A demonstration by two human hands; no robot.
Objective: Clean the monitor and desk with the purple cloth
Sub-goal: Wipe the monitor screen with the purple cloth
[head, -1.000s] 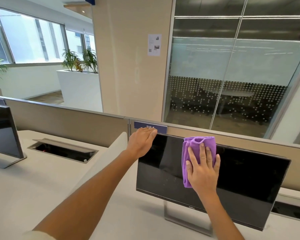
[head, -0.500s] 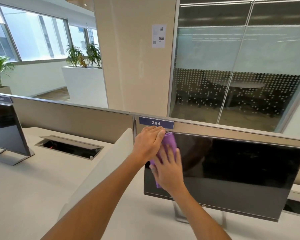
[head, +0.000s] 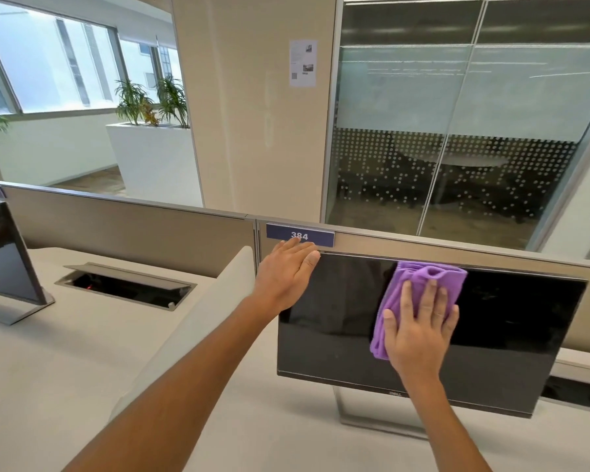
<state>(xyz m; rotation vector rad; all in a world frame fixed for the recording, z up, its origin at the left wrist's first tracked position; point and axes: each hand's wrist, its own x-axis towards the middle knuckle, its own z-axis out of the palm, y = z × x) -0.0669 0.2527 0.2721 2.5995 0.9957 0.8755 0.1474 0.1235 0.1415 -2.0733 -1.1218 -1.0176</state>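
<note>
A dark monitor (head: 511, 338) stands on a silver stand on the white desk (head: 65, 362). A folded purple cloth (head: 419, 284) lies flat against the upper middle of the screen. My right hand (head: 419, 330) presses the cloth onto the screen with straight, spread fingers. My left hand (head: 286, 270) rests on the monitor's top left corner, fingers extended over the edge. The screen is off and shows faint reflections.
A beige partition (head: 133, 229) with a blue "384" label (head: 300, 235) runs behind the monitor. A white divider (head: 198, 321) separates this desk from the left one, which holds a second monitor (head: 4, 260) and an open cable hatch (head: 126, 284). Glass walls stand beyond.
My right hand slid the cloth from the screen's top left corner rightward to the upper middle. My left hand stays on the top left corner.
</note>
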